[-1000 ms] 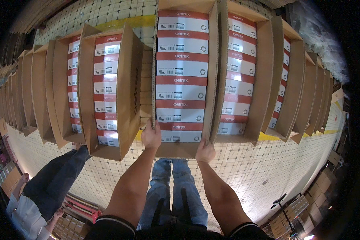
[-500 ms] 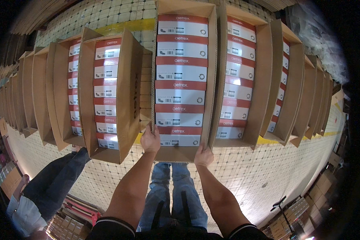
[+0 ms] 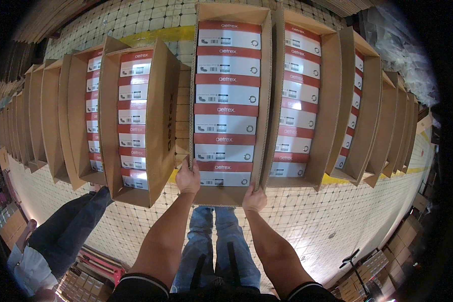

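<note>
Slightly lower in view: ctr. ctn. point(image 3: 221, 196), long axis fore-aft, opening up.

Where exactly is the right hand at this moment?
In the head view, the right hand is right of centre, at the near right corner of the central open carton holding red-and-white shoeboxes.

Left hand point(image 3: 187, 178): is gripping the left wall of the central carton point(image 3: 224, 196) near its closest corner.
Right hand point(image 3: 254, 198): is gripping the same carton at its near right corner.
Carton contents: six red-and-white boxes point(image 3: 226, 123) are sitting in one column.
Left neighbour carton point(image 3: 159, 110): is standing apart, floor point(image 3: 307, 216) showing in the gap.
Right neighbour carton point(image 3: 328, 98): is standing just beside the central one, also containing boxes.
Outer cartons point(image 3: 51, 121): are lining up on both sides.
Co-worker point(image 3: 70, 231): is appearing at lower left, wearing dark trousers.
</note>
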